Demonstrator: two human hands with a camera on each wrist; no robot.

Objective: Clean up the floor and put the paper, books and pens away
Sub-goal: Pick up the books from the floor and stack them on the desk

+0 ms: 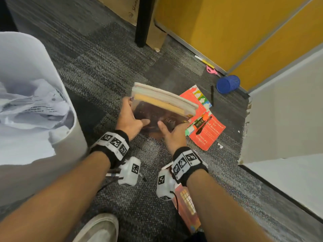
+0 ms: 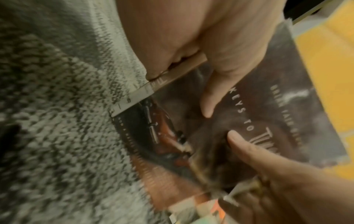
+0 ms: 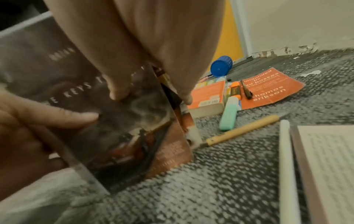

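Note:
Both hands hold a stack of books [image 1: 160, 109] standing on edge on the carpet, a dark brown cover [image 2: 258, 113] facing me. My left hand [image 1: 130, 119] grips the stack's left edge, thumb on the cover. My right hand [image 1: 172, 135] grips its right lower edge, thumb also on the cover [image 3: 76, 68]. An orange book [image 1: 208, 131] lies open face down to the right, with highlighters [image 1: 201, 121] on it. A green highlighter [image 3: 229, 115] and a wooden pen [image 3: 243, 130] lie on the carpet beside the stack. Another book [image 1: 188, 206] lies under my right forearm.
A white bin [image 1: 35, 102] with crumpled paper stands at the left. A blue cup [image 1: 227, 84] lies tipped by the yellow wall, near pink scissors [image 1: 211, 69], a yellow-white pen [image 1: 203, 60] and a black pen [image 1: 212, 95]. A white cabinet [image 1: 288, 119] stands at the right.

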